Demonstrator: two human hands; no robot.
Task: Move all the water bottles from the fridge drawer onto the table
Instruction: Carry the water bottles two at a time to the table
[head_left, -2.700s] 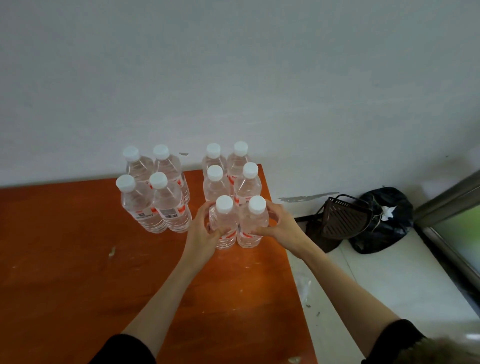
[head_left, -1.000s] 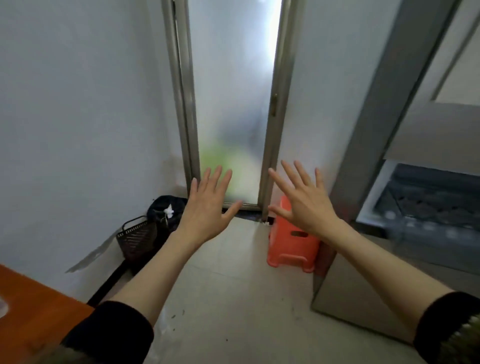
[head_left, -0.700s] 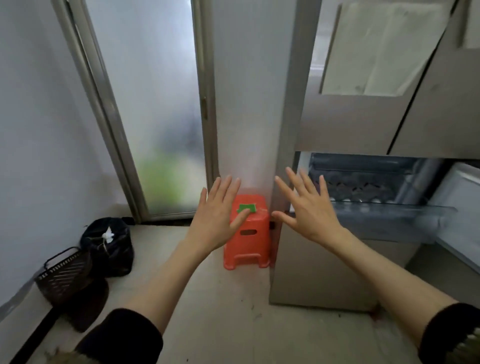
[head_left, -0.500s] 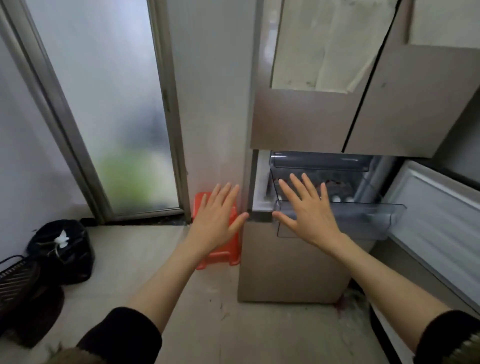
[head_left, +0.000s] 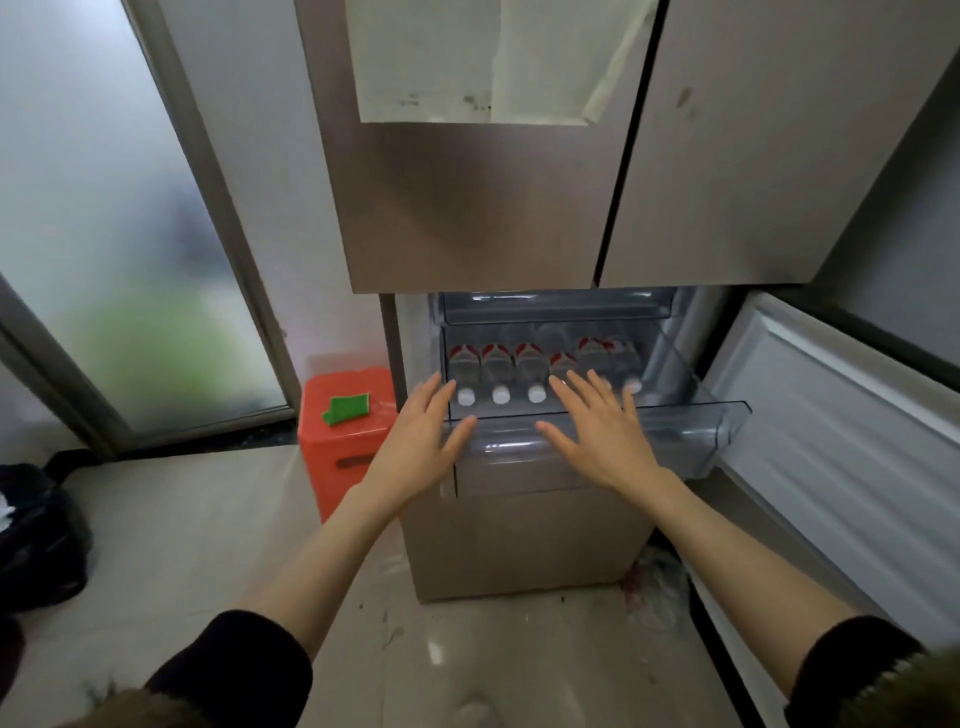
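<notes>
The water bottles (head_left: 524, 371) are lying on their sides, caps forward, in the open fridge drawer (head_left: 691, 441), just beyond the left hand (head_left: 423, 441) and right hand (head_left: 605, 434), both reaching out flat-fingered and empty, so gripping 1 bottle body per hand seems wisest.

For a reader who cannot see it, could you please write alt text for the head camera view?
Two open, empty hands, the left hand and right hand, reach toward water bottles lying in the pulled-out clear fridge drawer. An orange stool stands left of the fridge, beside a frosted glass door.
</notes>
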